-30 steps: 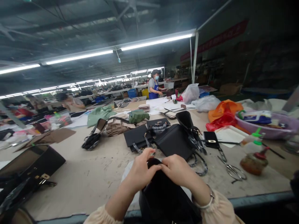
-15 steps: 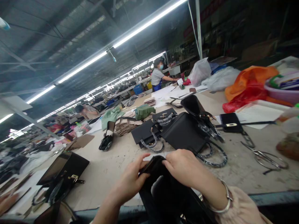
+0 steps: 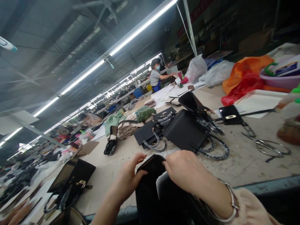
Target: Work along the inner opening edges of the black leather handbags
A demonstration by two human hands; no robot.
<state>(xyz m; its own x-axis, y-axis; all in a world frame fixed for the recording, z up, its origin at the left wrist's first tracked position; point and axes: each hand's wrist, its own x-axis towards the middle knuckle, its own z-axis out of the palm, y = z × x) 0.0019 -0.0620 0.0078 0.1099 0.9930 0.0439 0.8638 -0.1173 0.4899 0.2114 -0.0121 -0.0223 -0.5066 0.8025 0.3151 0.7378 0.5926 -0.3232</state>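
A black bag (image 3: pixel 150 190) is held at the table's near edge, its open mouth facing up and a pale patch showing inside. My left hand (image 3: pixel 130 178) grips the left side of its rim, thumb inside. On the right side of the rim, the fingers of my right hand (image 3: pixel 185 170) are pinched, with a silver bangle at the wrist. Just beyond my hands lie a large black bag (image 3: pixel 185 131) with wrapped handles and a smaller black bag (image 3: pixel 146 132). The lower part of the held bag is dark and hard to make out.
Scissors (image 3: pixel 269 147) and a black phone (image 3: pixel 231 114) lie at the right. Another black bag (image 3: pixel 75 175) stands at the left, near another person's hand (image 3: pixel 20 212). Red and orange plastic bags (image 3: pixel 246 78) are at the back right. A masked person (image 3: pixel 156 76) works farther off.
The view has shifted slightly. The held bag's rim has opened wider between my hands, and more of its left side and of the pale patch inside shows.
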